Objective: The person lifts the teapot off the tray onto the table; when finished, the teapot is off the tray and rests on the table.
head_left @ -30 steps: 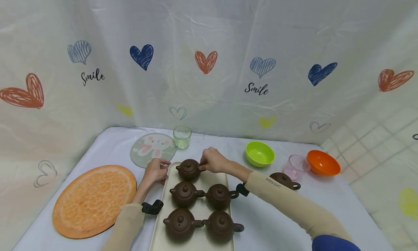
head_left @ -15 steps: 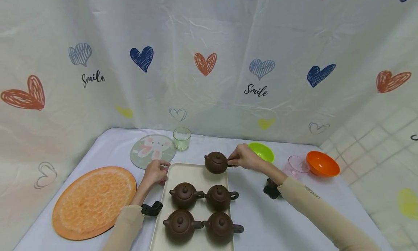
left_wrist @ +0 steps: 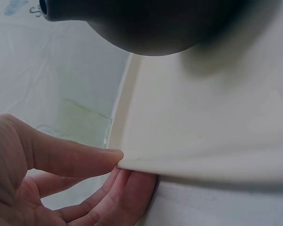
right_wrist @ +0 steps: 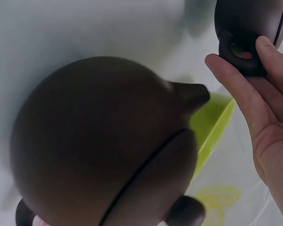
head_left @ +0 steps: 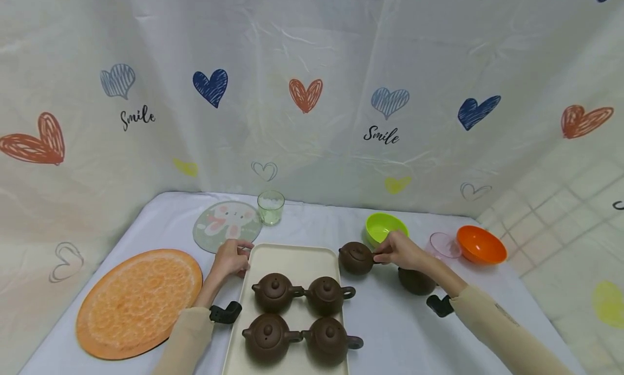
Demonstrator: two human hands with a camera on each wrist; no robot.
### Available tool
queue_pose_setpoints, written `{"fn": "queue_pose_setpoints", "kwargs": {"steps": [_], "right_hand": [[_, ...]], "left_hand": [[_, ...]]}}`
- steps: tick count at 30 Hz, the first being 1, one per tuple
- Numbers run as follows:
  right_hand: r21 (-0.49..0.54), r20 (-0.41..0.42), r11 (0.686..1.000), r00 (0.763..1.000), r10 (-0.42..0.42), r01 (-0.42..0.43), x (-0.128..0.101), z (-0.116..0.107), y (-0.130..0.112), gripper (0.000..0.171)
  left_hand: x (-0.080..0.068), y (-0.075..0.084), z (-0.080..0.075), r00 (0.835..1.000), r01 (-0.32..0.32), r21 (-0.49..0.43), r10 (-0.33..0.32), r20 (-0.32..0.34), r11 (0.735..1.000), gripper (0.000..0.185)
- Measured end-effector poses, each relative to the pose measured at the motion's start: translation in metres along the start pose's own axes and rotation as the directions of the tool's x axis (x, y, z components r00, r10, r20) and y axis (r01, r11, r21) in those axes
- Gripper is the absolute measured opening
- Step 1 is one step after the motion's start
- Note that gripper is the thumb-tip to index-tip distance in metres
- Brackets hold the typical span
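Observation:
A cream tray (head_left: 292,258) carries several brown teapots, two in a middle row (head_left: 274,291) and two nearer me (head_left: 267,337). My right hand (head_left: 382,256) pinches the handle of another brown teapot (head_left: 356,257), just right of the tray's far corner, at the level of the white cloth. In the right wrist view the hand (right_wrist: 240,54) holds that held teapot (right_wrist: 247,28) at the upper right. A second loose teapot (head_left: 416,282) stands by my right wrist and fills the foreground (right_wrist: 104,141). My left hand (head_left: 239,253) pinches the tray's far left rim (left_wrist: 203,117), thumb (left_wrist: 75,157) on top, fingers underneath.
An orange round mat (head_left: 138,302) lies at the left, with a bunny mat (head_left: 226,224) and a green glass (head_left: 271,207) behind the tray. A green bowl (head_left: 385,227), a pink glass (head_left: 442,245) and an orange bowl (head_left: 480,244) stand at the right. A heart-printed curtain closes the back.
My right hand lifted the far teapot off the tray and carried it right, down beside the tray. My left hand stayed on the tray's corner.

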State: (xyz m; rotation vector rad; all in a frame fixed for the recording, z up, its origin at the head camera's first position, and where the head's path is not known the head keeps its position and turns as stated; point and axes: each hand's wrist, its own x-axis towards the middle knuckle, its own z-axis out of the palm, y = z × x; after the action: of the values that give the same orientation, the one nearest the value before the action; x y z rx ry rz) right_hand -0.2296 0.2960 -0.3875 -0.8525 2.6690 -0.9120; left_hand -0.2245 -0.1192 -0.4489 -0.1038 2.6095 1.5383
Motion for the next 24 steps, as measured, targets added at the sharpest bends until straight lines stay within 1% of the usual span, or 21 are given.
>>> {"fn": "queue_pose_setpoints", "kwargs": {"steps": [5,10,16,24], "right_hand": [[-0.029,-0.009,1.0,1.0,-0.009,0.009,-0.006,0.002,0.004,0.011],[-0.033,-0.013,0.999,1.0,-0.016,0.016,-0.009,0.005,0.008,0.011],[-0.065,-0.016,0.998,1.0,-0.027,0.025,-0.011,0.007,0.013,0.01],[-0.061,-0.007,0.998,1.0,-0.019,0.019,-0.011,0.007,0.018,0.009]], "left_hand": [[-0.001,0.0,0.0,1.0,-0.003,-0.011,0.003,0.008,1.0,0.05],[0.0,0.0,-0.001,1.0,0.011,-0.01,-0.011,0.008,1.0,0.051],[0.0,-0.001,-0.001,1.0,0.015,-0.034,-0.014,0.016,0.999,0.051],[0.001,-0.002,0.0,1.0,0.005,-0.021,-0.005,0.011,1.0,0.049]]}}
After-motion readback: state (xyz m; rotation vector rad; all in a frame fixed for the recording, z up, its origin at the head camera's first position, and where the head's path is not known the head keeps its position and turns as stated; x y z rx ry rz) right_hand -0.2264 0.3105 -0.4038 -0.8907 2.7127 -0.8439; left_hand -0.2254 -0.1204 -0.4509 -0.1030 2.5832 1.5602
